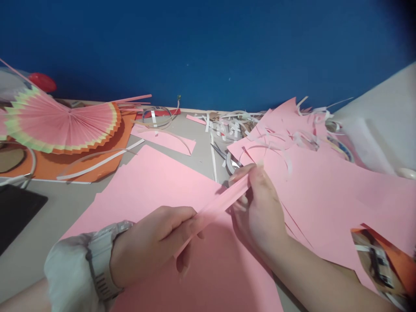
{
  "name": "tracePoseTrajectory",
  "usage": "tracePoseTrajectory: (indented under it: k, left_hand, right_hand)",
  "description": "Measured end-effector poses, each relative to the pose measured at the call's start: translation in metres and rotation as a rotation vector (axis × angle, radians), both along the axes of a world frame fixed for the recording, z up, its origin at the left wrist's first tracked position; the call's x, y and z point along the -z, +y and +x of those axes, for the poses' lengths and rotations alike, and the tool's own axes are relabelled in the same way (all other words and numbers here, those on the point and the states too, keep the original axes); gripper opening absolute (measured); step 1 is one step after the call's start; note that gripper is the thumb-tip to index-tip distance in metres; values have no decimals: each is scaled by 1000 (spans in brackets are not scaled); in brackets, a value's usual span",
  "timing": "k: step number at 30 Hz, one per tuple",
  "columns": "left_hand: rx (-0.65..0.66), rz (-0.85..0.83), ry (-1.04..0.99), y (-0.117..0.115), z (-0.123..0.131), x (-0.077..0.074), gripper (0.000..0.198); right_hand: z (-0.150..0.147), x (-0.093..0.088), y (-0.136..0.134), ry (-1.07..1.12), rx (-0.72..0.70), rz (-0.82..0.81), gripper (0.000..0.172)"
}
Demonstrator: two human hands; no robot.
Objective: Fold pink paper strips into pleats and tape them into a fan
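Note:
A narrow folded strip of pink paper (224, 200) stretches on a slant between my two hands. My left hand (165, 232), with a pale watch on its wrist, pinches the lower end between thumb and fingers. At the upper end, my right hand (260, 208) is closed round the strip, thumb on top. Beneath both hands lie large pink paper sheets (143, 182), stacked unevenly. Just beyond my right hand, a pair of scissors (232, 164) lies partly hidden among scraps.
A pleated pink paper fan (74, 125) with a yellow-green and orange edge lies on orange paper (97, 169) at left. Paper shreds (232, 125) heap along the blue wall (208, 52). More pink sheets (325, 186) spread at right. A dark flat object (19, 212) sits at left.

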State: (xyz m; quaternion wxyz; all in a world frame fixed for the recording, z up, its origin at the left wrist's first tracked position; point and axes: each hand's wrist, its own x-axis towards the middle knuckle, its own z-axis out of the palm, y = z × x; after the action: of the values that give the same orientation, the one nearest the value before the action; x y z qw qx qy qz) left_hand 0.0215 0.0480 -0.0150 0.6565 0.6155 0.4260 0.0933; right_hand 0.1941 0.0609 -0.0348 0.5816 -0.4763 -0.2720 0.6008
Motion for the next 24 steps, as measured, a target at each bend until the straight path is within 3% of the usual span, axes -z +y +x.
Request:
tracePoseTrajectory:
  k: [9, 14, 18, 24]
  left_hand:
    - [82, 66, 5, 4, -3, -1, 37]
    - [151, -95, -123, 9, -8, 1, 31]
    - [136, -245, -209, 9, -10, -3, 28]
    - [183, -292, -254, 8, -17, -11, 30]
  right_hand:
    - [4, 1, 3, -48, -25, 8, 37]
    - [5, 3, 5, -38, -30, 21, 37]
    - [4, 2, 6, -30, -27, 33, 37]
    - [3, 2, 6, -23, -21, 42, 37]
